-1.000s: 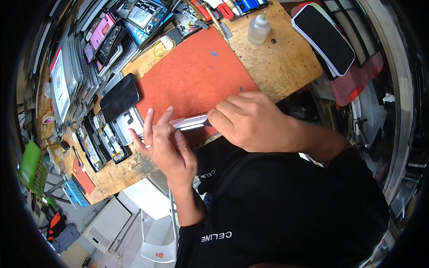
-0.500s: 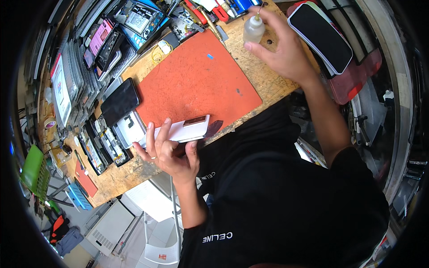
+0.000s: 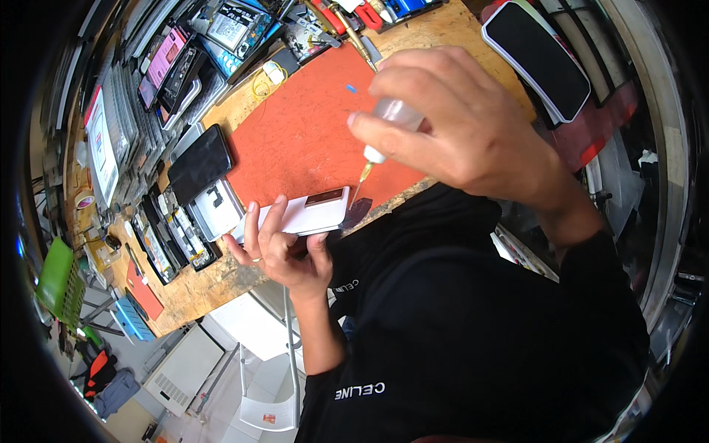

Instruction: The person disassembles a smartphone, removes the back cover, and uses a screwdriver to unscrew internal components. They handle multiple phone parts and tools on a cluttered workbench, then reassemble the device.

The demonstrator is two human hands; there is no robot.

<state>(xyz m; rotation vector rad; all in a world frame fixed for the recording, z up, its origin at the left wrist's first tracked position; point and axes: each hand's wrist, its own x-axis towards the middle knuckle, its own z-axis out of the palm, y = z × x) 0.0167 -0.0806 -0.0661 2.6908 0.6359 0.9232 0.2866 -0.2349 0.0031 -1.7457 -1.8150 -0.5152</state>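
Note:
My left hand (image 3: 288, 262) grips a white phone (image 3: 310, 212) with a dark camera strip, lying at a slant over the near edge of the orange mat (image 3: 295, 133). My right hand (image 3: 458, 133) holds a translucent squeeze bottle (image 3: 395, 112) tipped downward, partly hidden by the fingers. Its thin needle nozzle (image 3: 363, 177) points at the phone's right end, where a dark, thin pointed piece (image 3: 360, 213) juts out from the phone's side.
A black phone (image 3: 198, 162) lies on a white frame (image 3: 214, 210) left of the mat, beside opened phone parts (image 3: 166, 236). Stacked screens and devices crowd the back left, tools (image 3: 332, 18) the back. Another phone (image 3: 535, 59) rests at the right, beyond the wooden bench (image 3: 177, 303).
My right hand left the phone's end, took up the bottle from the bench and brought it, inverted, down to the phone. My left hand stayed on the phone, shifting only slightly.

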